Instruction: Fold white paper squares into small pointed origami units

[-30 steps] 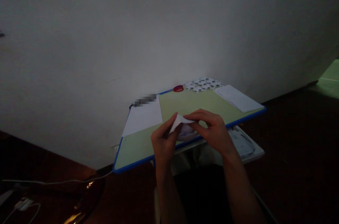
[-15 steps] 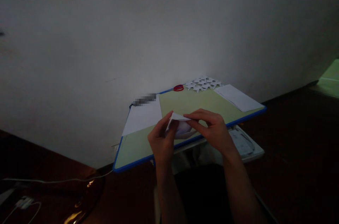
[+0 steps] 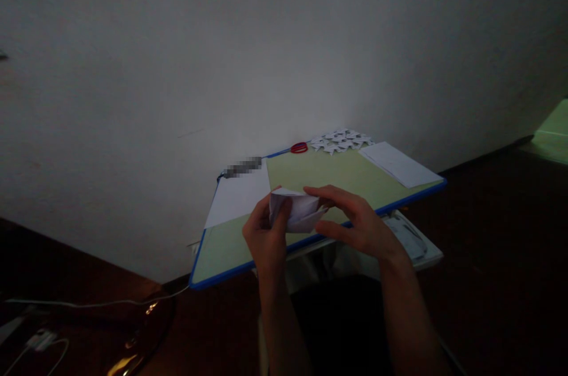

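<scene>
A folded piece of white paper [image 3: 304, 213] is held over the front edge of the board. My left hand [image 3: 268, 228] grips its left side, thumb on the near face and fingers behind. My right hand [image 3: 355, 222] is at the paper's right end, index finger by the upper edge and thumb apart near the lower corner. Its other fingers are partly hidden behind the paper. Between the paper's layers a fold stands partly open on the right.
The blue-edged, pale green board [image 3: 226, 254] bears a white sheet [image 3: 239, 195] at left, red-handled scissors [image 3: 299, 148], several small folded paper pieces [image 3: 341, 141] at the back and a paper stack [image 3: 399, 164] at right. A wall [image 3: 284, 56] rises behind. A white tray [image 3: 426, 254] sits below.
My right thumb and index finger have moved apart from their pinch on the paper's upper edge. The paper has tilted to show more of its near face, and my left hand has shifted slightly left.
</scene>
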The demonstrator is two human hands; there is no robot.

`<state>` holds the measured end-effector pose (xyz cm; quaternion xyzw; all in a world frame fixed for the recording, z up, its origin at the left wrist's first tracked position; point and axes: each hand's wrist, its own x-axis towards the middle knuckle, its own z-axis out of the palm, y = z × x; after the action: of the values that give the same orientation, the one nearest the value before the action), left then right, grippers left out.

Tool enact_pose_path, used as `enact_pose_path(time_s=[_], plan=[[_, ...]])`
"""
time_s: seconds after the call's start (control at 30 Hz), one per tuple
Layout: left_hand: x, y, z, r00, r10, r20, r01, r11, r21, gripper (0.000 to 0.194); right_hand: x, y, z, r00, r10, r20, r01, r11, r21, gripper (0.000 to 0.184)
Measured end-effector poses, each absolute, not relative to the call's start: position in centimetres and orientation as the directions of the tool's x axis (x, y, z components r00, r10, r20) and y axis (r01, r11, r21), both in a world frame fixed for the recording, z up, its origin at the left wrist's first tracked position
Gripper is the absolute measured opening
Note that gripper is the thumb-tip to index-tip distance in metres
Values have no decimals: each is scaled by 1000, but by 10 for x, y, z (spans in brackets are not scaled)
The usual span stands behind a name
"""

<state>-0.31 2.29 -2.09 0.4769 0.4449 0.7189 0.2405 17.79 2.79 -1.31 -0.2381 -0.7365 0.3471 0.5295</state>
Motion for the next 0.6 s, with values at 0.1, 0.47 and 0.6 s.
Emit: enact_pose_path(time_s=[0.1, 0.47, 0.6], plan=[[-3, 23, -20, -424, 772, 473, 81, -488, 869, 31, 176, 31, -16, -299, 733, 611, -13, 637, -771, 50], [1, 15, -11, -369, 775, 513, 100, -515, 851, 31, 159, 39, -15, -99, 815, 571, -33, 571, -820, 18], [0, 14, -9, -387, 749, 538, 125, -536, 835, 32, 156, 38, -13, -68, 847, 527, -117, 518, -847, 17]])
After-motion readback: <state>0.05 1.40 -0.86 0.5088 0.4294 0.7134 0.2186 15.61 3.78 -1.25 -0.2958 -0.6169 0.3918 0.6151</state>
